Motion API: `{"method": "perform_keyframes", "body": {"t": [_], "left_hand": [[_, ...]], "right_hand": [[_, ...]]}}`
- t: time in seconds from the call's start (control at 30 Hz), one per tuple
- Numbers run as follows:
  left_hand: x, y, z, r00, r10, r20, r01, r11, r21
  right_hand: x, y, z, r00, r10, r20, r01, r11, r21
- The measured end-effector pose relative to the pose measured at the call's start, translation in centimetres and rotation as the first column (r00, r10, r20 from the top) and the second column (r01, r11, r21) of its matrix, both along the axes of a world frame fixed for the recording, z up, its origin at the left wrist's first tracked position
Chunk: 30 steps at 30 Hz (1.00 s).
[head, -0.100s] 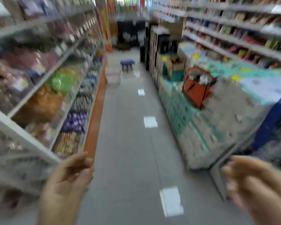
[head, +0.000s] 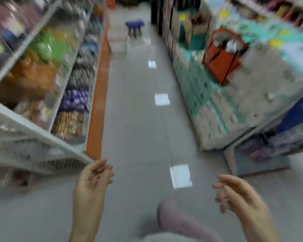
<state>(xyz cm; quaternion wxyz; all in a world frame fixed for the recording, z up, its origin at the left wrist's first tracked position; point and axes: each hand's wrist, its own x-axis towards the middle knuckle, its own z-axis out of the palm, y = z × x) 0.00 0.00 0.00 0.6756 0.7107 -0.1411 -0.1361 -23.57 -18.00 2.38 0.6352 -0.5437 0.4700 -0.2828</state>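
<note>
2 bare forearms (head: 85,215), bare left hand (head: 94,177), bare right hand (head: 238,194), 1 leg (head: 178,222) in pale mauve-pink cloth, blurred

A grey floor (head: 138,137) runs between stocked shelves (head: 42,75) on its left edge and stacked packs (head: 234,105) opposite; a blue stool (head: 135,25) stands beyond.

Shelves (head: 42,70) line the aisle's left, stacked boxes (head: 234,105) its right, a stool (head: 134,25) far ahead.
</note>
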Motion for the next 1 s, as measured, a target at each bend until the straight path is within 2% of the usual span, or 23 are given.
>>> {"method": "perform_keyframes", "body": {"t": [0.07, 0.17, 0.2, 0.27, 0.4, 0.57, 0.67, 0.9, 1.0], "left_hand": [[0.7, -1.6, -4.3, 0.989, 0.049, -0.137, -0.032, 0.992, 0.123], [3.3, -6.4, -8.2, 0.963, 0.079, -0.258, -0.024, 0.977, 0.211], [4.8, -8.9, -9.1, 0.954, 0.074, -0.29, -0.005, 0.972, 0.233], [7.6, -13.0, -9.7, 0.944, 0.063, -0.323, 0.027, 0.963, 0.268], [14.5, -20.4, -8.6, 0.949, 0.059, -0.309, 0.044, 0.948, 0.317], [23.4, -26.1, -7.4, 0.946, 0.105, -0.307, 0.015, 0.932, 0.363], [30.6, -30.7, -7.4, 0.96, 0.126, -0.25, -0.026, 0.929, 0.368], [52.1, -48.6, -6.0, 0.986, 0.052, -0.158, 0.001, 0.948, 0.318], [60.8, -57.6, -5.4, 0.983, -0.007, -0.183, 0.064, 0.95, 0.307]], "right_hand": [[0.9, 0.2, -4.8, 0.982, 0.037, -0.185, -0.017, 0.994, 0.106], [3.3, -2.5, -8.6, 0.935, 0.051, -0.35, 0.021, 0.98, 0.198], [5.0, -4.4, -9.6, 0.931, 0.058, -0.36, 0.025, 0.975, 0.222], [8.3, -7.8, -10.4, 0.923, 0.096, -0.372, -0.002, 0.969, 0.245], [17.9, -17.8, -10.1, 0.908, 0.155, -0.389, -0.109, 0.984, 0.138], [32.5, -30.4, -9.6, 0.909, 0.216, -0.355, -0.206, 0.976, 0.067], [42.1, -38.1, -9.7, 0.918, 0.235, -0.318, -0.236, 0.971, 0.036], [60.5, -51.5, -8.5, 0.938, 0.207, -0.279, -0.203, 0.978, 0.044], [65.6, -56.6, -7.6, 0.941, 0.171, -0.292, -0.162, 0.985, 0.058]]}}
